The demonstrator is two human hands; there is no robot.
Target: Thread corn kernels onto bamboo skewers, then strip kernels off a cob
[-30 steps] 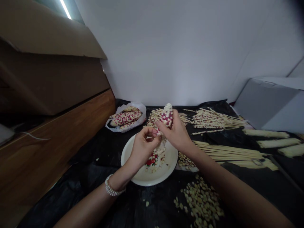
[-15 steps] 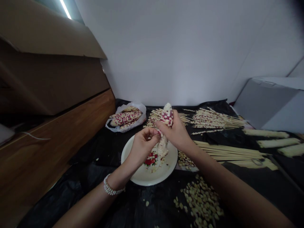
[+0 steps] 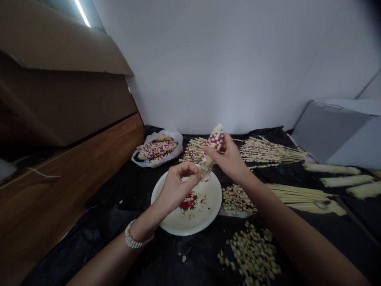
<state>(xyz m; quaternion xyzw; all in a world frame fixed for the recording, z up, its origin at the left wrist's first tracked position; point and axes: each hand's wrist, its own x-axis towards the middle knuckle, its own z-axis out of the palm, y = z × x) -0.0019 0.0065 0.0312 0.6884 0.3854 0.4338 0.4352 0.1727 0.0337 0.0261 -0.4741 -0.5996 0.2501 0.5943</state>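
My right hand (image 3: 228, 157) is wrapped round a speckled ear of corn (image 3: 216, 139), held tilted over the plate. Its upper part bears cream and dark-red kernels; the lower end is stripped to the pale cob. Curled into a pinch, my left hand (image 3: 180, 182) has its thumb and fingertips right by that bare end. What sits between those fingertips is too small to make out. Beneath both hands is a white plate (image 3: 186, 229) with a red flower print and some loose kernels on it.
Ears of corn fill a plastic bag (image 3: 179, 149) at the back left. Kernel-covered skewers (image 3: 262, 150) lie at the back, bare sticks (image 3: 297, 194) and stripped cobs (image 3: 347, 180) at the right. Nearer are mixed kernels (image 3: 236, 198) and a pale seed pile (image 3: 253, 252). A cardboard box (image 3: 68, 103) stands left.
The ear of corn has risen slightly and tilted to the right with my right hand. My left fingers have gone from its middle to its lower end.
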